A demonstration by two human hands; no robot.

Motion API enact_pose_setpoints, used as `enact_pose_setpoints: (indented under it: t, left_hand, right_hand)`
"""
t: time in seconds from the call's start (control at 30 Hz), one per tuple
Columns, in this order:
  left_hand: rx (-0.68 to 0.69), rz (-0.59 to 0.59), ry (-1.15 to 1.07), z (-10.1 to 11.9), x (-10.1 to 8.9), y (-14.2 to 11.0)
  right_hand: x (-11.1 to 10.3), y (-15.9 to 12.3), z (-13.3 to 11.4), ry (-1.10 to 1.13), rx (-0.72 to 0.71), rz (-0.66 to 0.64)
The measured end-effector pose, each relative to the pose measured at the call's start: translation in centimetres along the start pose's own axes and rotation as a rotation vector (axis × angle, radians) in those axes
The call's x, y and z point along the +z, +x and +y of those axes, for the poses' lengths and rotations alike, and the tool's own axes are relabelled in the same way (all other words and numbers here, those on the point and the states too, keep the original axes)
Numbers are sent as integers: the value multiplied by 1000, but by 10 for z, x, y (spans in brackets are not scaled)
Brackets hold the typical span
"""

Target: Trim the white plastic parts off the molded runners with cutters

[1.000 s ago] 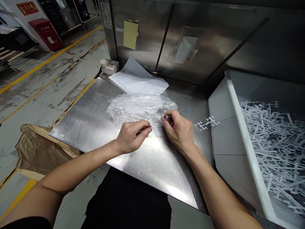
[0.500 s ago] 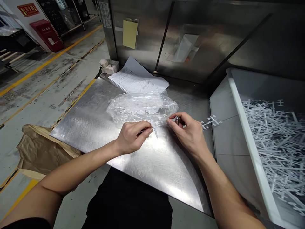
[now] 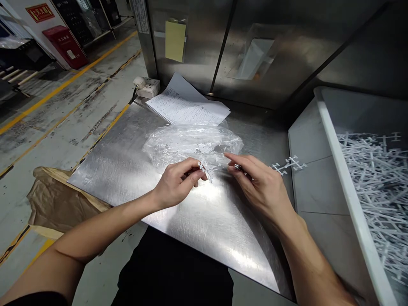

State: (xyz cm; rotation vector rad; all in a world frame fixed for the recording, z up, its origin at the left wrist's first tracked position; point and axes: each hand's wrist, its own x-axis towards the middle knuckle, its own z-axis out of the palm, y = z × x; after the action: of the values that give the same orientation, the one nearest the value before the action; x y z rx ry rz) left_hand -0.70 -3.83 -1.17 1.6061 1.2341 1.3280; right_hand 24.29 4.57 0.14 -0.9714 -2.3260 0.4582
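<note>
Your left hand [image 3: 178,182]'s pinching a white plastic piece [image 3: 208,174] over the steel table [image 3: 197,233], clear bag [image 3: 191,142] just behind. Can't tell your right hand [image 3: 264,182]'s grip. Papers [image 3: 191,104] farther back, bin [image 3: 341,172] boxing in the right.

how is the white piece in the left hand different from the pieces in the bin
The held white piece is pinched in the left hand; the bin pieces lie unheld. The held piece shows singly; the bin pieces are heaped in a tangle. Both are white, thin and branched.
</note>
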Motion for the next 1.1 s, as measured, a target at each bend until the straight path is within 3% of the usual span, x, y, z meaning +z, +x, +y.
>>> enact_pose_setpoints:
  t: [0.23, 0.47, 0.77, 0.9, 1.1]
  left_hand:
    - [34, 4, 13, -1, 1, 1]
    - [-11, -2, -20, -4, 1, 1]
    - [-104, 23, -233, -8, 2, 5]
    - [-93, 26, -308, -10, 3, 5]
    - [-14, -45, -95, -9, 7, -2]
  right_hand:
    - [3, -6, 2, -2, 121, -166]
    - [-7, -2, -7, 45, -53, -256]
    - [1, -8, -12, 139, -12, -99]
    - [15, -12, -22, 249, 15, -128]
    - [31, -14, -36, 398, 158, -101]
